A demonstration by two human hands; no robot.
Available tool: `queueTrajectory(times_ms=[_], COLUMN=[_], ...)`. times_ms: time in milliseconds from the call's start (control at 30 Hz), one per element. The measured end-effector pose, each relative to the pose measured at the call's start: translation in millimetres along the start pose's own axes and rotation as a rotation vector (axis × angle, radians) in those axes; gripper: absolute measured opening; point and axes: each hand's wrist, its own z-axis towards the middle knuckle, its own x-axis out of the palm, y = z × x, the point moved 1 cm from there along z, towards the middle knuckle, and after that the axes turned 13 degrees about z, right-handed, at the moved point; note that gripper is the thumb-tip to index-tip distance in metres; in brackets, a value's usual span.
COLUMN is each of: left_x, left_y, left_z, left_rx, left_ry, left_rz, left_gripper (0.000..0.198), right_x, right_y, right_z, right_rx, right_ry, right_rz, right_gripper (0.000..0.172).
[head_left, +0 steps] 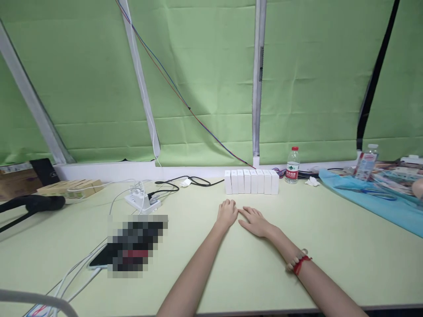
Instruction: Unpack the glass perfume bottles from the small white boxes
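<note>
Both arms reach forward over a pale yellow-green table point(251, 273). My left hand point(227, 213) lies palm down on the tabletop, fingers extended and holding nothing. Beside it, my right hand point(255, 221) rests flat with the thumb spread from the fingers, also holding nothing. The fingertips of the two hands are very close; whether they touch I cannot tell. Just beyond them stands a row of several small white boxes point(251, 182), upright and packed side by side. A beaded bracelet and a red band point(300, 264) circle my right wrist.
To the left are a white power strip point(142, 202) with cables, a partly blurred tablet-like device point(105, 255) and yellowish boxes point(71, 188). A red-capped water bottle point(292, 166) and crumpled tissue point(312, 181) stand back right, near a blue sheet point(373, 207) with clutter.
</note>
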Motion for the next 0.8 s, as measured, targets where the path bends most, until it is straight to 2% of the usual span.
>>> queueTrajectory(times_ms=[800], left_x=[-3.3], left_y=[-3.2], left_z=[1.3], left_rx=[0.018], left_ry=[0.019], left_rz=[0.030], left_gripper=[0.026], right_x=[-0.6], right_y=[7.4], right_z=[-5.0], right_rx=[0.049], right_ry=[0.030], right_rz=[-0.035], right_gripper=[0.060])
